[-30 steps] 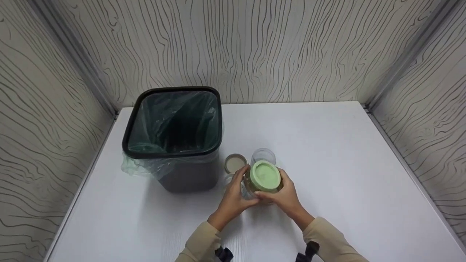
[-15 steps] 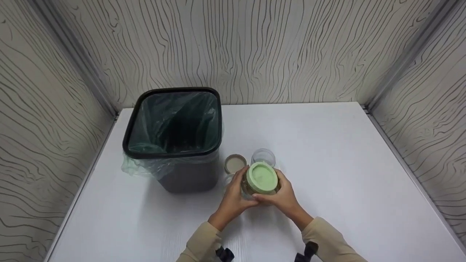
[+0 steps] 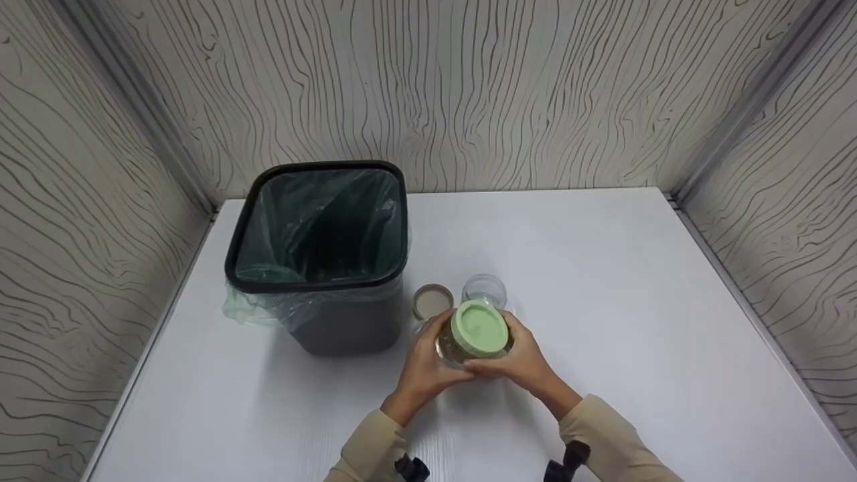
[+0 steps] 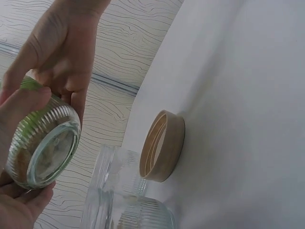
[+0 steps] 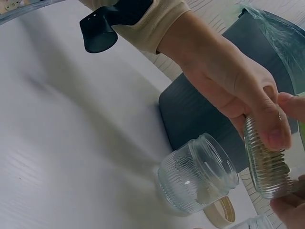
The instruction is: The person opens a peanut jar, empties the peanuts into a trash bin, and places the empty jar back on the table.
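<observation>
A ribbed glass jar (image 4: 52, 148) with a pale green lid (image 3: 479, 328) is held up between both hands, tilted, with its base visible in the left wrist view. Something brownish shows through its glass. My left hand (image 3: 425, 365) grips its left side, thumb (image 5: 272, 121) along the ribs. Round the right side curls my right hand (image 3: 527, 355), its thumb at the front. Behind the held jar stands an uncovered clear glass jar (image 3: 484, 289). A beige lid (image 3: 432, 301) lies beside it, inner side up. Another clear jar (image 4: 143, 212), mostly hidden in the head view, stands near my left hand.
A dark grey trash bin (image 3: 348, 328) lined with a greenish plastic bag (image 3: 268, 221) stands on the left of the white table (image 3: 589, 268). Wood-patterned panels (image 3: 469, 94) rise at the back and both sides.
Both hands have shifted the green-lidded jar slightly left and toward the person, its tilt changing a little. The other jars, the beige lid and the bin stay put.
</observation>
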{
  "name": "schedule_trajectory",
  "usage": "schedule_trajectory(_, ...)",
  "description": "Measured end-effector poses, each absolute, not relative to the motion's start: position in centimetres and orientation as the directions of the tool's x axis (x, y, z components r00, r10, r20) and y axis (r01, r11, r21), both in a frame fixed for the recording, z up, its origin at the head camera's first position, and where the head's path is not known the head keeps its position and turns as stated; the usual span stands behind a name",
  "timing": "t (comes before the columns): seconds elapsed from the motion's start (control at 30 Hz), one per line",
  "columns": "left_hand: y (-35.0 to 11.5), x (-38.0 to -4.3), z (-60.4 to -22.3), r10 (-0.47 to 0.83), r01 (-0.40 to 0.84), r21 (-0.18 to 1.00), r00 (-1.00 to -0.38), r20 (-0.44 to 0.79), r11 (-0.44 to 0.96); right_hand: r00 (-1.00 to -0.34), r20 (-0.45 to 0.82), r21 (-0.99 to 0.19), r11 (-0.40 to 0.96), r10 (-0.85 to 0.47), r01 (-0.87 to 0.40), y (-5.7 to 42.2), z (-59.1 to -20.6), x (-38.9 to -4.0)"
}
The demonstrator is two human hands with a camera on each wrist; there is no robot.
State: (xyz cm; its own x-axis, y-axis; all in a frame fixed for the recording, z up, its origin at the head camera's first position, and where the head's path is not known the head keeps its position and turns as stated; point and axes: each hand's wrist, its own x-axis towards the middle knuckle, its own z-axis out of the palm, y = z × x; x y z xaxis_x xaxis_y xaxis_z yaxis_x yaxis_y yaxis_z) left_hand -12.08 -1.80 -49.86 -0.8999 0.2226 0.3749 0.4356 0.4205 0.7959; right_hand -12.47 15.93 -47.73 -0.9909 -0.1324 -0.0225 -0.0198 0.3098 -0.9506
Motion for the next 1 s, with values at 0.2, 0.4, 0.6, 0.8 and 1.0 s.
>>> schedule_trajectory(0.2,-1.9,-12.1,-49.8,0.218,0.438,0.799,-0.899,0.381,0.413,-0.979,-0.035,-0.938,0.346,-0.200,-0.037,16.2,-47.1,-12.6)
schedule_trajectory(0.4,-2.0,-12.2,-50.0,0.212,0.462,0.775,-0.887,0.411,0.432,-0.959,-0.077,-0.915,0.401,-0.273,-0.041,17.0,-45.8,-12.9)
schedule_trajectory(0.6,-2.0,-12.2,-50.2,0.210,0.518,0.718,-0.853,0.478,0.465,-0.965,-0.121,-0.868,0.496,-0.231,-0.010,16.8,-43.9,-12.9)
schedule_trajectory(0.8,-1.8,-12.0,-50.0,0.223,0.530,0.672,-0.841,0.492,0.517,-0.974,-0.124,-0.804,0.594,-0.190,-0.014,16.2,-42.8,-12.6)
schedule_trajectory(1.0,-1.7,-11.8,-49.8,0.229,0.526,0.638,-0.841,0.491,0.563,-0.978,-0.092,-0.780,0.625,-0.185,-0.045,15.7,-42.7,-12.6)
